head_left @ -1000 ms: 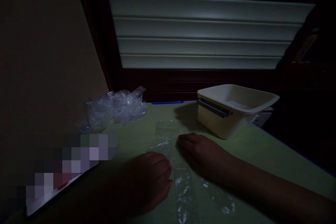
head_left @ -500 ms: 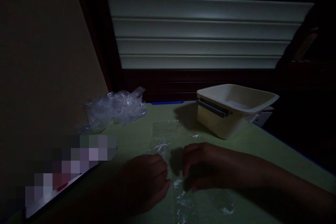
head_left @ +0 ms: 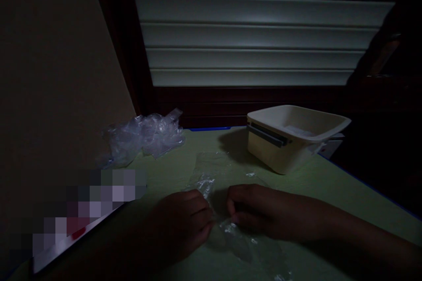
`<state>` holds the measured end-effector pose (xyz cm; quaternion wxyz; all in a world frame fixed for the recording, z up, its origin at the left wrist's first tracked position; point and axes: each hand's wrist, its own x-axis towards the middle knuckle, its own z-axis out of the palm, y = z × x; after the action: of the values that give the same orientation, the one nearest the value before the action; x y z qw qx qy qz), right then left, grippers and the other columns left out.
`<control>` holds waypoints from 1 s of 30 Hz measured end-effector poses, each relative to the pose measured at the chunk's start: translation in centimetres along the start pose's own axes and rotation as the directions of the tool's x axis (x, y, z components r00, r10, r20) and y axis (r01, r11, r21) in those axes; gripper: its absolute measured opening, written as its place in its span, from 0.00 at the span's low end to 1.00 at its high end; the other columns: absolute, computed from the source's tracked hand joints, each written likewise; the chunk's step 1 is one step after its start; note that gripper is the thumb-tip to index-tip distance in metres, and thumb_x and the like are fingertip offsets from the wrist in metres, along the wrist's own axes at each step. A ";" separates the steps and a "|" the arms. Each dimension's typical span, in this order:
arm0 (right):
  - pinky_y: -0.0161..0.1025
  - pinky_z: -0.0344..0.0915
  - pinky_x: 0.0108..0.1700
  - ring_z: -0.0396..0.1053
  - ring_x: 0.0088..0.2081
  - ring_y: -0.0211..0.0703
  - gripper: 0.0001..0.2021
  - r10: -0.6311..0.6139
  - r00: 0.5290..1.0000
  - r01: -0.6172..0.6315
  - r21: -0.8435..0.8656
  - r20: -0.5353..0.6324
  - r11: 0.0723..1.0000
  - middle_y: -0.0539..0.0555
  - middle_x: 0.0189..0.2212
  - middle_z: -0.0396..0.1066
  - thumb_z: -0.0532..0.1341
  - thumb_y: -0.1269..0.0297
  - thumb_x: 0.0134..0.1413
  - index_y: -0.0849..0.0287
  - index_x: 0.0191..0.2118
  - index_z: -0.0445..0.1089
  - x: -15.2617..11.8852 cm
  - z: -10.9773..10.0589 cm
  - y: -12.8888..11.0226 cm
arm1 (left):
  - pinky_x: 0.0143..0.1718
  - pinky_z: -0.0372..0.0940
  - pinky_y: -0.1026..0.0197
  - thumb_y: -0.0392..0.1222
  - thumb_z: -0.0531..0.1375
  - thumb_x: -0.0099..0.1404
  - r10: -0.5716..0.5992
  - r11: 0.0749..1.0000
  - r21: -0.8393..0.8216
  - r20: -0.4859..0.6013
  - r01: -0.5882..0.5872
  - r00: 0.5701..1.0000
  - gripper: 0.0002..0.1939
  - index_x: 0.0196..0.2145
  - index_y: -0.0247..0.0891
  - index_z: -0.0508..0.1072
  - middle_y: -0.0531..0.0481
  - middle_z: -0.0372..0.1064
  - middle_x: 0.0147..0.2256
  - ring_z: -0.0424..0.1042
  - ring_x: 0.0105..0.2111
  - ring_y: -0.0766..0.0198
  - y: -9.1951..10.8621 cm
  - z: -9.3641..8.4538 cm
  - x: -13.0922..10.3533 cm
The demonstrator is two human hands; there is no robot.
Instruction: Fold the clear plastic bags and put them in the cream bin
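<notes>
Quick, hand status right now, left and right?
Left hand: fingers curled at the clear plastic; whether it grips cannot be told.
Right hand: closed, thumb and finger apparently pinching the clear plastic.

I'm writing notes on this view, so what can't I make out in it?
All in the head view:
Left hand: grip, hidden by its knuckles.
Right hand: whether it pinches the clear plastic film; too dark.
The film's near end: cut off by the lower edge.
Flat object at left: mostly masked by pixelation.
Cream bin: inside bottom, partly hidden by its near wall.
</notes>
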<state>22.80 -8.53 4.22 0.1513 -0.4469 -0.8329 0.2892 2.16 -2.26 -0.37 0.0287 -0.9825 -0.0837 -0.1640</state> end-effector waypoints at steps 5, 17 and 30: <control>0.30 0.59 0.30 0.61 0.29 0.35 0.03 0.008 1.000 -0.009 0.059 0.017 0.998 0.50 0.28 0.64 0.53 0.71 0.55 0.62 0.34 0.64 0.0 0.1 0.1 | 0.30 0.61 0.63 0.34 0.56 0.60 -0.044 0.998 -0.049 0.022 0.045 0.999 0.02 0.31 0.34 0.68 0.51 0.68 0.29 0.65 0.30 0.63 -0.2 -0.1 0.1; 0.38 0.61 0.43 0.65 0.41 0.45 0.19 -0.061 0.998 0.063 -0.134 0.020 0.989 0.57 0.39 0.68 0.66 0.64 0.43 0.64 0.42 0.66 0.1 0.4 -0.3 | 0.28 0.60 0.63 0.32 0.53 0.63 0.023 0.999 0.026 -0.027 -0.022 0.999 0.06 0.28 0.35 0.66 0.51 0.66 0.28 0.64 0.29 0.64 -0.6 0.7 -0.5; 0.30 0.53 0.23 0.62 0.23 0.34 0.08 0.111 0.991 -0.117 -0.074 -0.078 0.990 0.50 0.24 0.67 0.53 0.67 0.54 0.62 0.28 0.67 0.6 1.3 0.8 | 0.29 0.60 0.62 0.35 0.53 0.64 0.063 0.996 0.066 -0.092 -0.057 0.994 0.08 0.27 0.36 0.67 0.52 0.66 0.26 0.64 0.28 0.64 -0.5 0.8 -0.4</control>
<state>22.28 -8.12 2.70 0.1474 -0.5098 -0.8106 0.2477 1.96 -1.80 -1.23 0.0685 -0.9744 -0.0578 -0.2063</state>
